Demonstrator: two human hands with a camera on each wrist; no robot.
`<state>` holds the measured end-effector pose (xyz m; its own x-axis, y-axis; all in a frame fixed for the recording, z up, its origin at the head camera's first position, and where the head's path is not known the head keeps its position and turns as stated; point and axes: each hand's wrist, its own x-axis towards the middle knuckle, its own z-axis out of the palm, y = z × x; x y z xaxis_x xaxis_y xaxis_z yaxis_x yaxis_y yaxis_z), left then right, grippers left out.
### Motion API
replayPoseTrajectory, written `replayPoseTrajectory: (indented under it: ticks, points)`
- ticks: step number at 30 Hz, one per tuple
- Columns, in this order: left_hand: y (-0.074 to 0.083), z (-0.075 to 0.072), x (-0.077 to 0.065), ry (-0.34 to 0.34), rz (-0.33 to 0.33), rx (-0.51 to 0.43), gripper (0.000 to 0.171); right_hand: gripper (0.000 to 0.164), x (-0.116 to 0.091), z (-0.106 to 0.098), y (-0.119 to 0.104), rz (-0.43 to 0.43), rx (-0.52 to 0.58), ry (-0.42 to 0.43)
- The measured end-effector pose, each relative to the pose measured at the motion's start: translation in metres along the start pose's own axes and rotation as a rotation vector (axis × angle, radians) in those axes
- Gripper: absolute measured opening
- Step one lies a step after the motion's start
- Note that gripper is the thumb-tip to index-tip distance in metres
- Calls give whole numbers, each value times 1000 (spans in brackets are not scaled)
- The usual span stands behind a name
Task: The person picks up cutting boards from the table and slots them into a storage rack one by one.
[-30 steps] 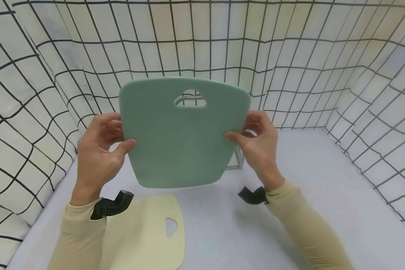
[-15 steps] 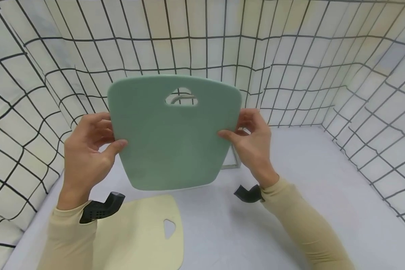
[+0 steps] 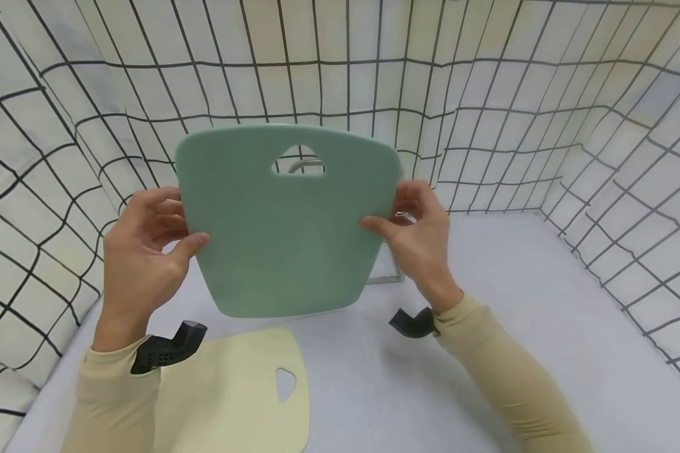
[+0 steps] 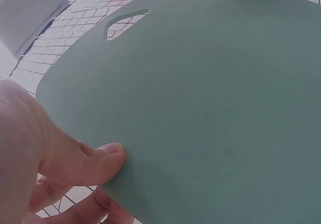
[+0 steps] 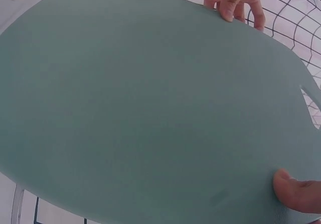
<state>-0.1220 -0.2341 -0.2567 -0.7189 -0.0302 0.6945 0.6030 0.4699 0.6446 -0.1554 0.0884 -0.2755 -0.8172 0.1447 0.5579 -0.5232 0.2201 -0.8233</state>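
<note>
A green cutting board [image 3: 289,233] with a handle slot near its top edge is held up off the table, its broad face toward the head camera. My left hand [image 3: 144,258] pinches its left edge, thumb on the near face and fingers behind. On the opposite edge my right hand [image 3: 422,242] grips the board the same way, as the thumb in the right wrist view also shows. Below, a pale yellow cutting board [image 3: 238,390] lies flat on the table, partly hidden by the left forearm.
Behind the green board stands a metal rack [image 3: 386,267], mostly hidden; a bent bar of it shows through the handle slot. White cloth walls with a black grid [image 3: 487,126] enclose the white table [image 3: 521,302] at the back and sides.
The green board and both hands have shifted slightly left in the head view, which itself has turned a little. The grip of both hands stays the same.
</note>
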Motion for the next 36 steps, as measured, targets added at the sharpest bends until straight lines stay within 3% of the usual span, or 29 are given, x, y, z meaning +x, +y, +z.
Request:
replayPoseTrajectory:
  ticks: [14,25,36]
  points:
    - [4,-4,-1,35,-69,19,59,48,4,5,-2,-23,-2,-21]
    - [2,-6,1,52,-65,18,59,48,5,8,-1,-35,-8,-26]
    - [3,-11,1,76,-112,44,59,48,8,15,0,-45,-27,-31]
